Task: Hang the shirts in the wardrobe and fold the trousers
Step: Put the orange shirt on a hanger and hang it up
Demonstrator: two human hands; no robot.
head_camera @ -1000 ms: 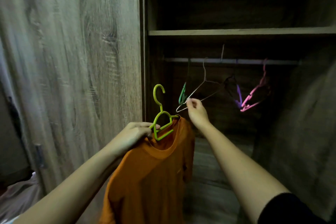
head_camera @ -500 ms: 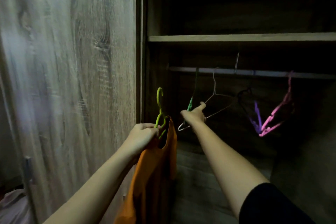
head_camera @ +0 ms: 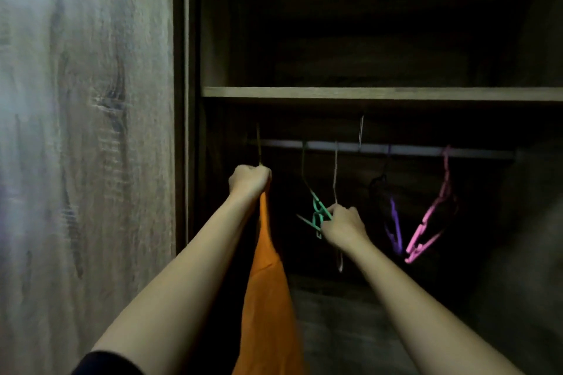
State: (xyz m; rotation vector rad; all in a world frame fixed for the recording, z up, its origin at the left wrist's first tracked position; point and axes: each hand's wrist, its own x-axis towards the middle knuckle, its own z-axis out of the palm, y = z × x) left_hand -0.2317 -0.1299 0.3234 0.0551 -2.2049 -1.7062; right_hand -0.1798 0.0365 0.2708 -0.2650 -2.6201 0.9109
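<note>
An orange shirt hangs edge-on from a yellow-green hanger whose hook reaches up over the left end of the wardrobe rail. My left hand grips that hanger at the shirt's collar, raised just below the rail. My right hand grips the empty green hanger and the thin wire hanger hanging from the rail, to the right of the shirt.
A purple hanger and a pink hanger hang further right on the rail. A wooden shelf runs above it. The closed wardrobe door fills the left side. The wardrobe's inside is dark.
My left hand has lifted the shirt and its hanger up and into the wardrobe, up to the rail. My right hand has moved right along with the empty hangers.
</note>
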